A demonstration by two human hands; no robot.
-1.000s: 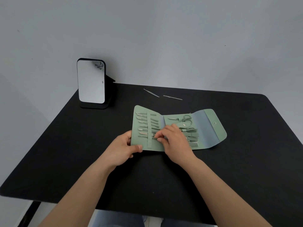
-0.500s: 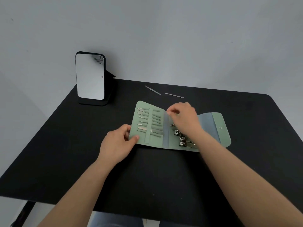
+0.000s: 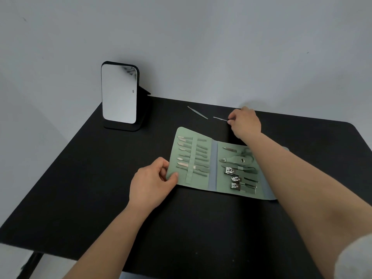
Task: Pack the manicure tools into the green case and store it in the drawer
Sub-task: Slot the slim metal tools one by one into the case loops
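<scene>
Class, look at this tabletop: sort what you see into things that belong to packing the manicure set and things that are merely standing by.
Part of the job:
green case, lying open, its corner held by the left hand
thin tool pinched by the right hand
second loose tool on the table

Just standing by:
standing mirror

— Where is the left hand (image 3: 153,181)?
— Low and near, fingers curled, thumb pressed over the edge it pinches (forearm bare, angling in from below).
— And the right hand (image 3: 246,123)?
— Stretched far forward, arm almost straight, fingertips (image 3: 230,120) pinched together around something thin; a pale sleeve shows at the elbow.
</scene>
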